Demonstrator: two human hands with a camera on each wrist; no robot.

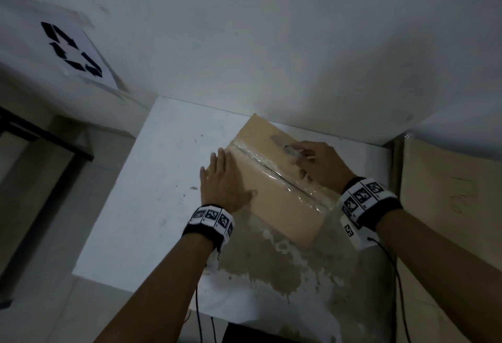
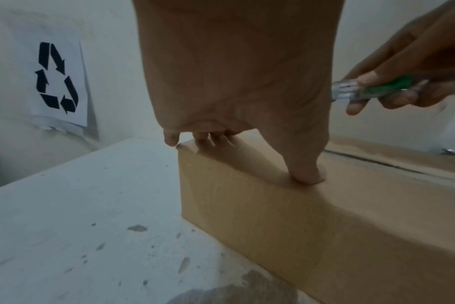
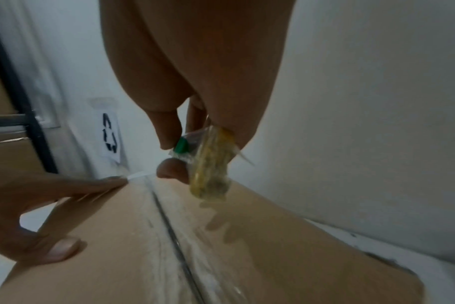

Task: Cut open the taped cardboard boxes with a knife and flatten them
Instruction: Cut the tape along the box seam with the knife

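Observation:
A brown cardboard box (image 1: 274,201) (image 2: 325,226) (image 3: 117,257) lies on the white table (image 1: 152,193), its centre seam (image 1: 274,170) (image 3: 169,228) covered by clear tape and showing a dark slit. My left hand (image 1: 222,179) (image 2: 234,82) (image 3: 47,197) presses flat on the box's left edge, fingers straight. My right hand (image 1: 317,163) (image 3: 195,82) hovers over the far half of the box and grips a clear utility knife (image 2: 372,90) (image 3: 208,164) (image 1: 292,149) with a green slider. The blade tip is not visible.
The table butts against a white wall (image 1: 271,43). A recycling-symbol paper (image 1: 73,49) (image 2: 57,80) is taped on the left wall. Flat cardboard (image 1: 445,193) leans at the right. Worn brown patches (image 1: 271,266) mark the table's near part. A dark frame (image 1: 40,139) stands far left.

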